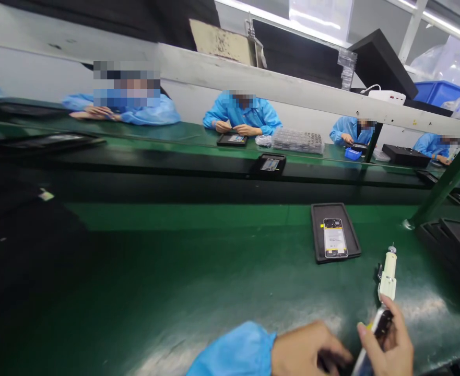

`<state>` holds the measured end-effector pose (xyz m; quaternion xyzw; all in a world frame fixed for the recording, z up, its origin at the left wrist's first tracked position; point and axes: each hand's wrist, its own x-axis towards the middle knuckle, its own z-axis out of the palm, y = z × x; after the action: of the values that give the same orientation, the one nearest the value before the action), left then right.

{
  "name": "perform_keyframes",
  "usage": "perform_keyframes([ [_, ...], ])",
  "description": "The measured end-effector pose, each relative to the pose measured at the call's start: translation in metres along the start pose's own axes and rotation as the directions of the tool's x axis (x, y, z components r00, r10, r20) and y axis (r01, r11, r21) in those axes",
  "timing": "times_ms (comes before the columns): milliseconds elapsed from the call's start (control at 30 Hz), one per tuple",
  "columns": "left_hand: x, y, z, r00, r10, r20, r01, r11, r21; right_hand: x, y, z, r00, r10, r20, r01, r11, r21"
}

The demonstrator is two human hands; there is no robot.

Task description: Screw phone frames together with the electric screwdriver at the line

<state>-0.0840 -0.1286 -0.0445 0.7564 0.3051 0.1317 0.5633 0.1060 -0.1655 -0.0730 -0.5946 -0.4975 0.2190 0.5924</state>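
Observation:
At the bottom right, my right hand [400, 344] grips an opened smartphone [382, 322] between thumb and fingers. Dark inner parts and a bit of yellow show inside its pale frame, and its lower end is partly hidden. My left hand [298, 347], in a blue sleeve, is just left of the phone with its fingers curled. Those fingers are blurred, and a dark shape by them is unclear. Just beyond the phone's top edge lies a cream electric screwdriver [388, 274], bit pointing away. Another opened phone [334, 239], battery showing, rests in a black tray [319, 250].
Black trays [455, 245] are stacked at the right beside a green post [445, 183]. A dark belt [198, 180] runs across, carrying a tray [269, 165] with a phone. Several people in blue [241, 117] sit opposite. A dark surface [18, 250] fills the left.

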Motion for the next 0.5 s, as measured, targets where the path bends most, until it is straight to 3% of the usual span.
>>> perform_keyframes([
  [33,0.003,-0.002,-0.015,0.996,0.011,-0.088,-0.009,1.0,0.022,0.002,0.003,-0.011,0.998,0.043,-0.048,-0.042,0.999,0.012],
  [67,0.008,-0.006,-0.031,0.968,0.007,-0.25,0.016,0.996,0.091,0.004,0.005,-0.02,0.993,0.08,-0.087,-0.078,0.997,0.021],
  [133,0.02,-0.015,-0.058,0.818,0.025,-0.575,0.162,0.948,0.273,0.01,0.005,-0.038,0.984,0.113,-0.137,-0.11,0.994,0.026],
  [167,0.026,-0.02,-0.069,0.753,0.045,-0.656,0.238,0.911,0.336,0.012,0.004,-0.045,0.982,0.113,-0.153,-0.111,0.994,0.022],
  [200,0.032,-0.026,-0.077,0.726,0.054,-0.686,0.291,0.879,0.378,0.015,0.002,-0.05,0.98,0.111,-0.165,-0.11,0.994,0.015],
  [333,0.041,-0.045,-0.085,0.753,0.063,-0.655,0.319,0.836,0.447,0.019,-0.007,-0.069,0.972,0.131,-0.194,-0.133,0.991,0.003],
  [500,0.014,-0.043,-0.072,0.832,0.105,-0.545,0.256,0.798,0.546,0.014,-0.017,-0.083,0.962,0.185,-0.201,-0.186,0.982,0.017],
])
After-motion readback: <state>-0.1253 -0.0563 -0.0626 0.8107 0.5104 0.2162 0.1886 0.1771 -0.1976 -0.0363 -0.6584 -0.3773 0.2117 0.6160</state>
